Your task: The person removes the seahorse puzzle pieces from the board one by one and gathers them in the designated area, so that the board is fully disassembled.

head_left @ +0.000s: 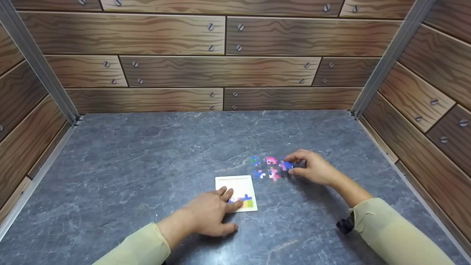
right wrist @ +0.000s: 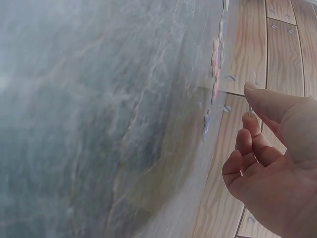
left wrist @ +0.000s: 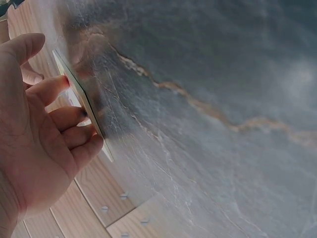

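Observation:
My left hand rests its spread fingertips on a small white puzzle tray. A few joined pieces, blue and yellow-green, fill the tray's near side, partly hidden by the fingers. To the right of the tray, my right hand pinches a thin puzzle piece between thumb and index finger, seen edge-on and lifted off the table in the right wrist view. A blue and pink patch shows between these fingertips in the head view. The other fingers of that hand are bent.
Several loose puzzle pieces lie beside the tray's far right corner: a blue-green one, pink ones and a blue-white one. Wood-patterned walls surround the grey marbled table at the back and sides.

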Available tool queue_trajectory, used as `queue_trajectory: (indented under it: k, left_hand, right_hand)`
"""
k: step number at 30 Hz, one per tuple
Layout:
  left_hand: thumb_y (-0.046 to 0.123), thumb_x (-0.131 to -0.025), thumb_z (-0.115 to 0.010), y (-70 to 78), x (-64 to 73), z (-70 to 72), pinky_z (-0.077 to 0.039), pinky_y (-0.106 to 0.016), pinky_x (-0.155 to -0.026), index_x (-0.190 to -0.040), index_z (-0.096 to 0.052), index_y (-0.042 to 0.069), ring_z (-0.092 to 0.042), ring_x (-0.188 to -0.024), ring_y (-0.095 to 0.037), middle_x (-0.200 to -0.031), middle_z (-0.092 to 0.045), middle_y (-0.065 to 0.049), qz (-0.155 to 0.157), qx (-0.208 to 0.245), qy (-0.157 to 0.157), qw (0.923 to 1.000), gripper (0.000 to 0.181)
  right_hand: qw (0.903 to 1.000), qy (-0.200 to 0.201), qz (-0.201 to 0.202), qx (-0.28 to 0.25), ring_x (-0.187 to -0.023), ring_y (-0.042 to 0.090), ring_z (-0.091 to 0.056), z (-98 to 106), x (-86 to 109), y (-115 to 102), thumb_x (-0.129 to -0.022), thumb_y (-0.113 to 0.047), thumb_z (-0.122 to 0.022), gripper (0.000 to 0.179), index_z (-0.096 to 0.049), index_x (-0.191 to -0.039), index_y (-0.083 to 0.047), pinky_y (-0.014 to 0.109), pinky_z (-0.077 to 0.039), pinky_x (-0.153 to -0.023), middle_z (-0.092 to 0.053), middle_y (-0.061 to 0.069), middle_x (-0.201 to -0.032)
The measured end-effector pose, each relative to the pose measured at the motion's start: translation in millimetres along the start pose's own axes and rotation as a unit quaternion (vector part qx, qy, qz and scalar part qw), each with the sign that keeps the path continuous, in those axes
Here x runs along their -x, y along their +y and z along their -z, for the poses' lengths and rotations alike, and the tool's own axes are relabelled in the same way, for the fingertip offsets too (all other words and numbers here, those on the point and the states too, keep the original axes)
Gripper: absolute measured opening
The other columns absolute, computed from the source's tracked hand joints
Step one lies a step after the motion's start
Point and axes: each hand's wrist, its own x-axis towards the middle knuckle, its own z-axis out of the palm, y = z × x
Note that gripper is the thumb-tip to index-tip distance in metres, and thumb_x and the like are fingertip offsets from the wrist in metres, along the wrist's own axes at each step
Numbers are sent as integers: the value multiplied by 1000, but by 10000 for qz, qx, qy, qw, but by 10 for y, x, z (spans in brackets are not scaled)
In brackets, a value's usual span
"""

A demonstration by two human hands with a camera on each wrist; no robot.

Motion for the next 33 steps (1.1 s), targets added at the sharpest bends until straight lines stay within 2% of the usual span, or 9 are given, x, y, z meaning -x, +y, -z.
queue_trajectory:
  k: [6, 11, 17, 20, 27, 33]
  left_hand:
    - [63, -102, -51, -1, 0, -5, -42, -43, -118, -161, -50, 27, -45, -149, -38, -161, -45, -22, -25, -12, 21, 10000, 69]
    - [63, -102, -51, -5, 6, -2, -41, -44, -119, -161, -49, 27, -44, -149, -39, -161, -44, -22, -29, 7, -5, 10000, 69]
    - [61, -101, -54, 5, 20, 8, -44, -43, -116, -160, -52, 26, -47, -147, -39, -159, -47, -24, -69, -105, 107, 9999, 68]
    - [61, -101, -54, 9, 18, 10, -45, -43, -116, -160, -52, 27, -47, -147, -38, -159, -48, -23, -57, -127, 102, 9999, 68]
    - [64, -101, -51, 14, 4, 18, -45, -43, -116, -161, -49, 29, -45, -149, -36, -161, -45, -21, 18, -143, -23, 9999, 69]
    - [64, -101, -51, 3, 2, 5, -45, -44, -116, -161, -49, 29, -46, -149, -36, -161, -45, -21, -3, -160, 9, 9999, 70]
  right_hand:
    - [10000, -30, -17, 35, -98, 25, -64, -3, 12, 57, -91, -8, -83, 34, -76, -125, -6, 33, -52, -80, -71, 6, -112]
    - [10000, -62, -5, -43, -99, 25, -65, -8, 25, 93, -92, -8, -82, 32, -76, -123, -4, 33, -53, -82, -72, 10, -114]
    - [9995, -137, 37, -274, -111, 33, -69, -21, 57, 115, -92, -7, -82, 32, -75, -122, -1, 47, -56, -97, -72, 16, -121]
    - [9995, -166, 30, -259, -112, 34, -68, -22, 73, 124, -92, -8, -82, 32, -76, -122, -1, 53, -55, -99, -71, 17, -121]
    - [9997, -211, 31, -149, -102, 25, -66, -31, 79, 171, -91, -9, -84, 31, -76, -121, -1, 39, -55, -90, -72, 12, -113]
    - [9997, -214, 2, -114, -96, 23, -64, -32, 83, 208, -90, -8, -84, 30, -77, -119, -2, 35, -54, -85, -72, 10, -108]
